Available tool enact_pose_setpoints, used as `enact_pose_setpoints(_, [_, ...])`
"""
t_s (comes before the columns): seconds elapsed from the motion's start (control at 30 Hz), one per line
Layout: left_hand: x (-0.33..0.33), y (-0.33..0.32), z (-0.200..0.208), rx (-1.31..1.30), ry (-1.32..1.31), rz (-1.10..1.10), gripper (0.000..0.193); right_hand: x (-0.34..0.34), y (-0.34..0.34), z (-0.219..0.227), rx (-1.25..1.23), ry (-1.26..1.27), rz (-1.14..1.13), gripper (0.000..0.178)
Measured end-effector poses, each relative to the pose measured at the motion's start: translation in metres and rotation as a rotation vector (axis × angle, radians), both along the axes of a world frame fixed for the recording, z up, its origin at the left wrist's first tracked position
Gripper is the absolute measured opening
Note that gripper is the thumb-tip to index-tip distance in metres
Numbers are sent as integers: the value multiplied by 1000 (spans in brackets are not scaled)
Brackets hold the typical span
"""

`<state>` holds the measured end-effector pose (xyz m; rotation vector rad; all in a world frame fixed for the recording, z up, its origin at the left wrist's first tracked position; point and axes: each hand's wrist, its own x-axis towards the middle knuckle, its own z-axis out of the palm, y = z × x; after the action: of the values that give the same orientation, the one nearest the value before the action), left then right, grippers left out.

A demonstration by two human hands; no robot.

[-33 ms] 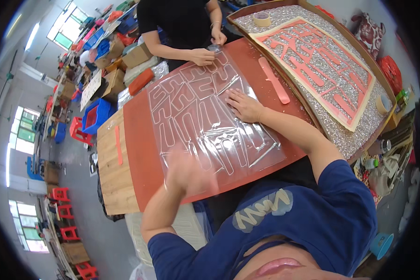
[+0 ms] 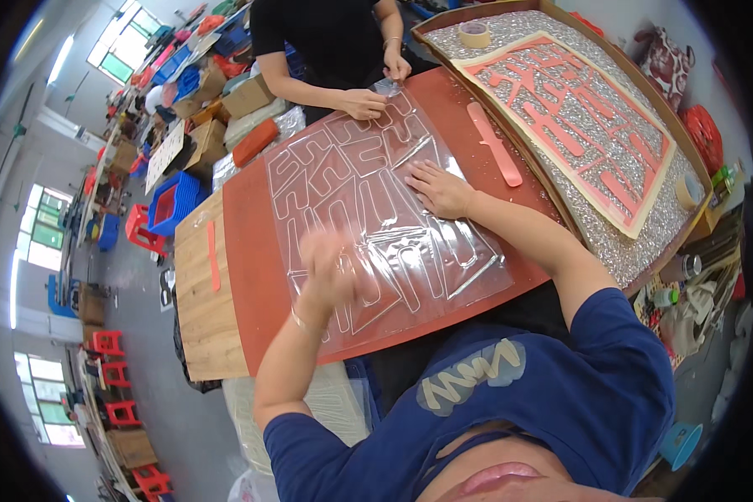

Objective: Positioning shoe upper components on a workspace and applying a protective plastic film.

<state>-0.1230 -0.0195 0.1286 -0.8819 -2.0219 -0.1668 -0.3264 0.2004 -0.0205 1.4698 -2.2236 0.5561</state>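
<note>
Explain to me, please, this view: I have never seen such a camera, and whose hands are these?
There is no machine. A person wears a wide camera on the head, looking down, so straight edges look bent. On the wooden table lies a red mat, and on it a patterned clear plastic sheet. This person's bare right hand rests on the sheet's right side; the bare left hand is blurred over its nearer left part, so I cannot tell whether it holds anything. Opposite, another person's hands are at the sheet's far corner.
</note>
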Motion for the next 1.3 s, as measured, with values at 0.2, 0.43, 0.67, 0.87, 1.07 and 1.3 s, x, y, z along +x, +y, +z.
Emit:
enact_pose_setpoints(0.2, [-55,-109,-137,138,-710,1048,66,-16,-24,14,112,-179,6,36])
enact_pose_setpoints(0.43, [-55,-94,-135,314,-892,1212,75,-60,-102,42,-33,76,-274,40])
enact_pose_setpoints(0.67, [-63,-97,-145,274,-899,1173,79,-84,-177,39,348,195,-225,63])
enact_pose_setpoints(0.87, [-110,-153,-143,262,-902,1030,79,-79,-175,97,235,-233,-354,55])
enact_pose_setpoints(1.07, [-196,-190,-153,339,-867,1028,78,-118,-158,69,-13,-279,-211,45])
enact_pose_setpoints(1.3, [-236,-162,-139,381,-882,1204,72,-76,-165,4,156,-249,-327,44])
